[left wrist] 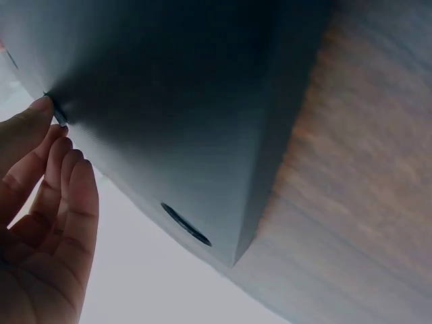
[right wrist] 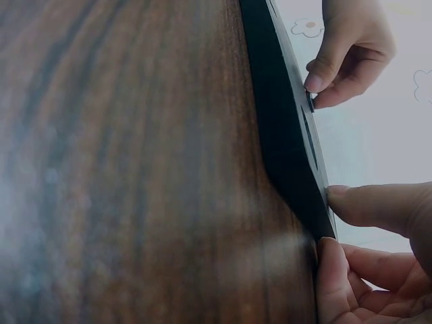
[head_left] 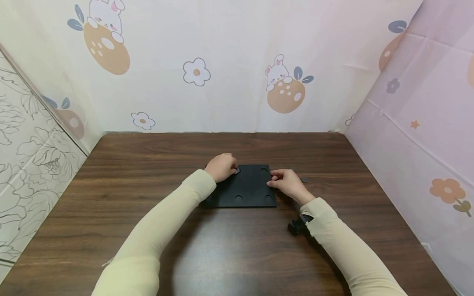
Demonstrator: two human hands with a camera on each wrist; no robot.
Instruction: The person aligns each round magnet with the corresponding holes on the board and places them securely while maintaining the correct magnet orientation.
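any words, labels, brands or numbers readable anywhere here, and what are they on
No readable text in any view.
Black board: no lettering visible.
Wall covering: printed rabbits and flowers, no words.
Small piece pinched in the left hand: too small to tell if marked.
Black device by the right sleeve: too small to tell.

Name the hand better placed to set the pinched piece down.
Likely the left hand: it pinches the piece near the far edge of the board, while the right hand grips the board's side.
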